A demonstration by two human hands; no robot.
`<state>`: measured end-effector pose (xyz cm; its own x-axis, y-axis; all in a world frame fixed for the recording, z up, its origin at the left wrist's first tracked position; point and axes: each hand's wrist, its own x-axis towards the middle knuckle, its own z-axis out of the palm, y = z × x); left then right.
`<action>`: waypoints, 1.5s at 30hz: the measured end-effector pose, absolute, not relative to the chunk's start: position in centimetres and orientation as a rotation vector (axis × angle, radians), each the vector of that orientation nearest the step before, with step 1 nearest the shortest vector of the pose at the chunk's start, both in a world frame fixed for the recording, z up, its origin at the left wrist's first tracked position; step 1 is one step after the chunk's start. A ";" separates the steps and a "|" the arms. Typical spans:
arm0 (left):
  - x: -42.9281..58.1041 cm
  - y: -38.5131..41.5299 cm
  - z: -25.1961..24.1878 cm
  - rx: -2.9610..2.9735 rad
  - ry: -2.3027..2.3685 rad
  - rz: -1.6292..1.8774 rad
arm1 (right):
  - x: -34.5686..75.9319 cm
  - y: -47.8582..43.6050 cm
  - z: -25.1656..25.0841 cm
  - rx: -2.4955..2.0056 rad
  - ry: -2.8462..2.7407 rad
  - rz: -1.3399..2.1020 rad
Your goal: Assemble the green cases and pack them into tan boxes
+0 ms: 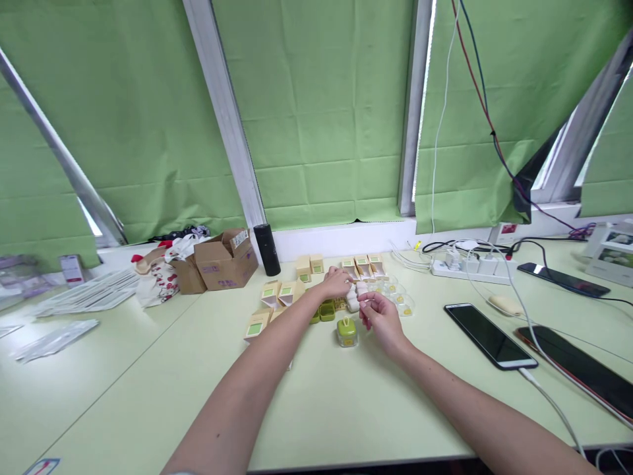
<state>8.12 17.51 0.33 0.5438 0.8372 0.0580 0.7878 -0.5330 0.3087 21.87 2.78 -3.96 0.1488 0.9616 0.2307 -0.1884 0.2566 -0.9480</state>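
Note:
My left hand (338, 282) stretches to the middle of the cluster. Its fingers curl down beside several small white pieces (353, 301), and what they grip is hidden. Just right of these pieces is my right hand (382, 320), thumb and fingertips pinched together; I cannot make out anything between them. In front stands a small clear container with a green lid and loop handle (347, 331). Green open cups (327, 311) sit under my left wrist. Clear round-lobed plastic pieces with yellow spots (404, 304) lie beyond my right hand.
Open beige cartons with green labels (257, 324) stand left of my left forearm, with more cartons (363, 267) behind. A black cylinder (267, 249) and a cardboard box (226, 260) stand at the back. Phones (489, 335), cables and a power strip (472, 269) lie right.

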 end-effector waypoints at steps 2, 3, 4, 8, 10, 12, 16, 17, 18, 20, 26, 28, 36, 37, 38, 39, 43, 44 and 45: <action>8.8 18.1 0.1 2.520 1.394 0.256 | 21.9 2.8 -4.0 -0.932 -1.073 1.033; 9.0 18.3 0.0 2.514 1.408 0.242 | 21.9 2.8 -3.9 -0.930 -1.072 1.033; 9.3 18.4 -0.1 2.510 1.418 0.232 | 21.9 2.8 -3.9 -0.928 -1.072 1.032; 9.9 18.8 -0.6 2.495 1.429 0.213 | 21.9 2.8 -3.8 -0.922 -1.071 1.038; 10.1 19.0 -0.7 2.481 1.429 0.222 | 21.9 2.8 -3.6 -0.916 -1.069 1.043; 10.0 19.1 -0.9 2.463 1.427 0.252 | 21.9 2.7 -3.6 -0.913 -1.069 1.045; 9.2 19.5 -0.8 2.428 1.403 0.389 | 22.0 2.7 -3.5 -0.922 -1.073 1.048; 8.9 19.6 -0.7 2.420 1.387 0.436 | 22.1 2.7 -3.5 -0.925 -1.075 1.048; 8.5 19.7 -0.6 2.413 1.367 0.483 | 22.1 2.7 -3.5 -0.927 -1.077 1.047; 7.7 19.9 -0.3 2.393 1.317 0.587 | 22.1 2.8 -3.6 -0.931 -1.083 1.041; 5.7 18.7 1.1 2.290 1.202 0.916 | 22.1 2.9 -3.7 -0.926 -1.112 0.993; 4.9 17.3 1.5 2.281 1.162 0.992 | 22.2 2.9 -3.6 -0.931 -1.130 0.970; 1.8 7.2 1.0 2.586 0.866 1.204 | 22.2 2.6 -2.8 -0.905 -1.221 0.965; 1.5 6.0 1.0 2.639 0.858 1.183 | 22.3 2.6 -2.6 -0.903 -1.223 0.980; 1.3 4.8 1.1 2.696 0.846 1.157 | 22.3 2.6 -2.4 -0.901 -1.221 0.998; 1.0 3.8 1.2 2.746 0.833 1.141 | 22.4 2.6 -2.2 -0.899 -1.214 1.015; 0.3 1.1 1.6 2.911 0.752 1.042 | 22.7 2.7 -1.5 -0.906 -1.151 1.047; 0.2 0.8 1.6 2.942 0.728 1.033 | 22.8 2.8 -1.4 -0.909 -1.131 1.055; 0.1 0.6 1.4 2.968 0.711 1.040 | 22.9 2.8 -1.3 -0.909 -1.111 1.064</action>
<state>0.06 0.59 1.45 0.6953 0.3786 0.6109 0.4321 -0.8994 0.0657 22.89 2.80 -1.35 0.0999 0.9658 0.2391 -0.1979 0.2548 -0.9465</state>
